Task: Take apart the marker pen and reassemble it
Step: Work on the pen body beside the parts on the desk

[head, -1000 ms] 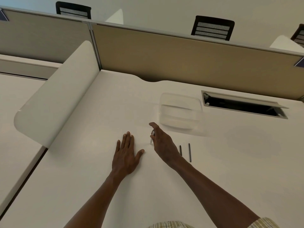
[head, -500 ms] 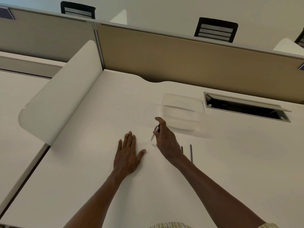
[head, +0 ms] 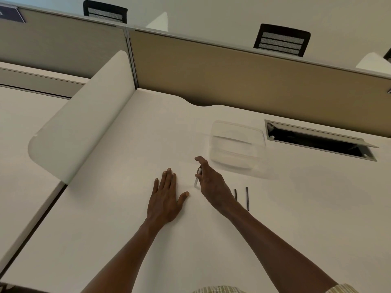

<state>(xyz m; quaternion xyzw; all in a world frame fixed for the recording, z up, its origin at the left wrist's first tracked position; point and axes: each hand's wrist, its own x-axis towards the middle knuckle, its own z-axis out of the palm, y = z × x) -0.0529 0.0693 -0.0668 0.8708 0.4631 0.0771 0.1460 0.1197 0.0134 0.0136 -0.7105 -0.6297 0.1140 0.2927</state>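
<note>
White desk (head: 296, 208) bears the left hand (head: 165, 199), flat with fingers straight. Just right of it, the right hand (head: 211, 182) pinches the marker pen (head: 197, 176) tilted, tip down. Two dark rods (head: 247, 198) lie right of that wrist, near a clear container (head: 237, 144).
</note>
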